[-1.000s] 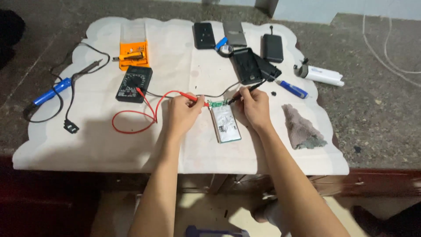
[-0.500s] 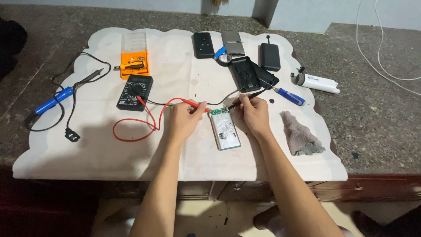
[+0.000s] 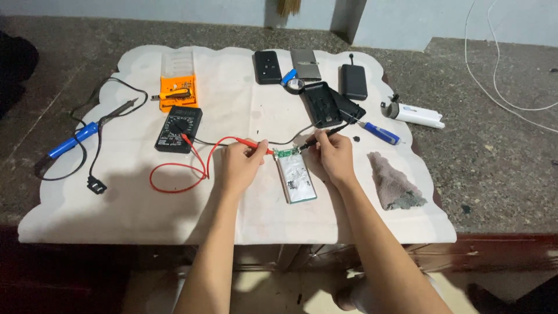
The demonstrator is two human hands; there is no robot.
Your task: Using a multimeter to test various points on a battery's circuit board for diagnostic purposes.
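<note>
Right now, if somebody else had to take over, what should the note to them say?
Left hand holds the red probe; right hand holds the black probe.
Both tips sit at the small circuit board on top of the flat silver battery pack.
The black multimeter lies to the left, leads plugged in.
Probes are placed; its reading cannot be seen from here.

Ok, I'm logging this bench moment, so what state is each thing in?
Left hand: holding the red probe, tip at the circuit board.
Right hand: holding the black probe, tip at the same board.
Battery pack: lying flat, bare.
Multimeter: face up, both leads plugged in.
Soldering iron: lying idle, unplugged.
Black case: open, empty.
Grey rag: crumpled.
</note>
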